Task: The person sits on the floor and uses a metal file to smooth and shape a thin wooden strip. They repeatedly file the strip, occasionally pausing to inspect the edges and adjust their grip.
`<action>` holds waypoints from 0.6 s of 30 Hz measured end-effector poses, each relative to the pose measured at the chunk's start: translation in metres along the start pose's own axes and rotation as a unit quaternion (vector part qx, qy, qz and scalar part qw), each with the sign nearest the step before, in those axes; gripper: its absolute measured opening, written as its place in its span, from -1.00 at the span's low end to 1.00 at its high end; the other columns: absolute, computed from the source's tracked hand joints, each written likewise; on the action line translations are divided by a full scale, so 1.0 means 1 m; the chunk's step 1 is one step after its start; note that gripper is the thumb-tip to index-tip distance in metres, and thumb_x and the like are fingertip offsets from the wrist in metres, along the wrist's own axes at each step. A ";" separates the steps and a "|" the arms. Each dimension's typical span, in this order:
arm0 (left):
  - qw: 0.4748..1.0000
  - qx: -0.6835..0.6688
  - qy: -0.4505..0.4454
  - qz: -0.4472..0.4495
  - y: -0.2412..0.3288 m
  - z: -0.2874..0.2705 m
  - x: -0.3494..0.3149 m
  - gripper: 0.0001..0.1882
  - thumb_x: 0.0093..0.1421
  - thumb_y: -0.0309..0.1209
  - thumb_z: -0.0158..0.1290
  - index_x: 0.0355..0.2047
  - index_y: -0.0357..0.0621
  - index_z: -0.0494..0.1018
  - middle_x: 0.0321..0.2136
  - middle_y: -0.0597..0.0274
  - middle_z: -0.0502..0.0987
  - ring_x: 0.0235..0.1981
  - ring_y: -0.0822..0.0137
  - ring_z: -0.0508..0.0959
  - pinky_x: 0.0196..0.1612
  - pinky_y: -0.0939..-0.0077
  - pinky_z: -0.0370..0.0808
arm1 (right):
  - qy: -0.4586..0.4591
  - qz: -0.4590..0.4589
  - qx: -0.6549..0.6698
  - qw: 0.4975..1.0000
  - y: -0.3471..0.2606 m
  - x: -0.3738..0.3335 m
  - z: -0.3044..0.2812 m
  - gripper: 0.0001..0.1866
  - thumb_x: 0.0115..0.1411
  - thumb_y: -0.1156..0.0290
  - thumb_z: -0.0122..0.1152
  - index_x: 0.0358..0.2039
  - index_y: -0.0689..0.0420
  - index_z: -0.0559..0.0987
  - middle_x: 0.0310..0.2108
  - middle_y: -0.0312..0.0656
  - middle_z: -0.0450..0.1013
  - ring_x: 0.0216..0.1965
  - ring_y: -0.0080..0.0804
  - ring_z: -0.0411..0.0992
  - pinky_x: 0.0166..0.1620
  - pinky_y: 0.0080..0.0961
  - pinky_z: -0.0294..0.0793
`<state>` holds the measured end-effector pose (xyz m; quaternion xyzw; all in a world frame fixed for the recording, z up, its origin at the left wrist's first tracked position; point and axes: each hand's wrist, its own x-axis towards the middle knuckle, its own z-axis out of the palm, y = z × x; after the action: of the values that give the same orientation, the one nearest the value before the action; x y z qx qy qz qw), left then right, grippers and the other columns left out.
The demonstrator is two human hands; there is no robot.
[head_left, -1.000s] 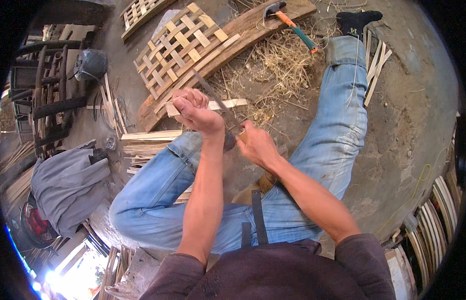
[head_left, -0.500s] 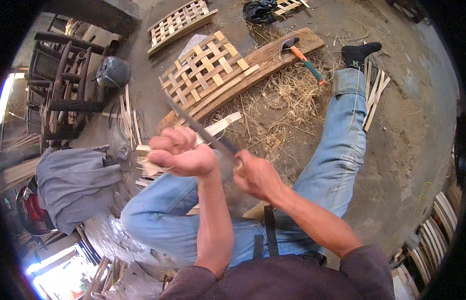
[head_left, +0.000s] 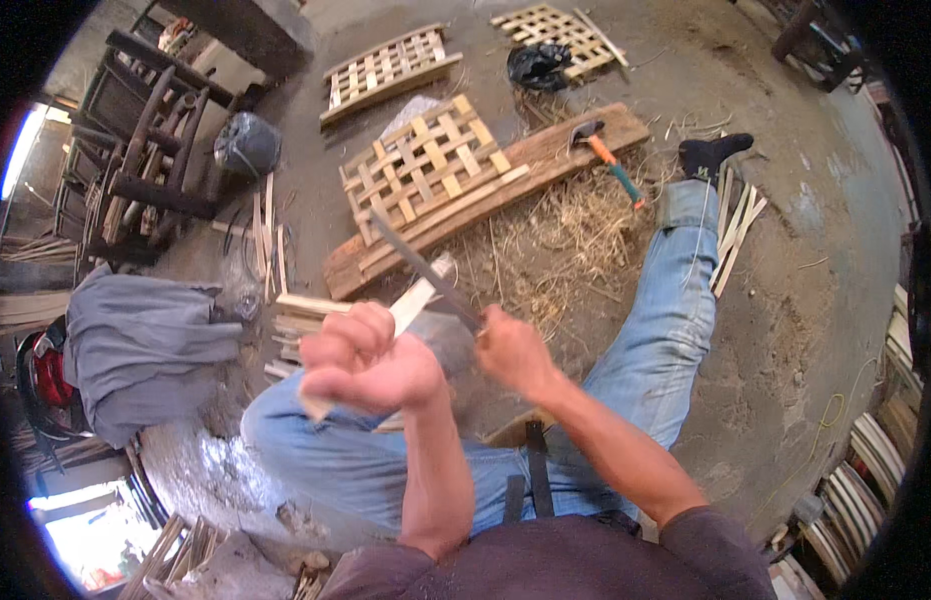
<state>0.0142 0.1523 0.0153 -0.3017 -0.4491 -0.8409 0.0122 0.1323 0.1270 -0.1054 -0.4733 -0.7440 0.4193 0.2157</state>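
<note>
My left hand is closed around a thin pale wooden strip, whose far end sticks out past the knuckles. A bit of it also shows below the thumb. My right hand grips the handle of a long knife with a dark, narrow blade. The blade points up and to the left, crossing close to the strip; whether it touches the wood I cannot tell. Both hands hang above my lap, between my jeans-clad legs. Beyond them, a woven wooden lattice panel rests on a thick plank.
An orange-and-green-handled hammer lies across the plank. Wood shavings litter the floor beside it. Farther off are two more lattice panels and a black plastic bag. Loose strips lie by my left knee, with a grey cloth at far left.
The view has shifted, so the floor objects sit lower in the picture. My left hand still holds the strip, the right still holds the knife; less of the strip's far end shows.
</note>
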 end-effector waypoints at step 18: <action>0.998 -0.065 0.009 -0.023 0.041 -0.037 0.028 -0.43 0.35 0.18 -0.28 -0.63 0.11 -0.08 -0.75 0.48 -0.08 -0.75 0.58 -0.11 -0.67 0.62 -0.20 | 0.068 0.030 0.067 0.995 -0.052 -0.032 -0.025 -0.66 0.10 0.37 0.21 -0.16 0.26 0.42 -0.40 0.19 0.50 -0.31 0.16 0.51 -0.28 -0.08 0.51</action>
<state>-0.0149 0.1060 0.0451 -0.2839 -0.4004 -0.8710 -0.0228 0.1375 0.0989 -0.0463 -0.5073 -0.6833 0.4416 0.2842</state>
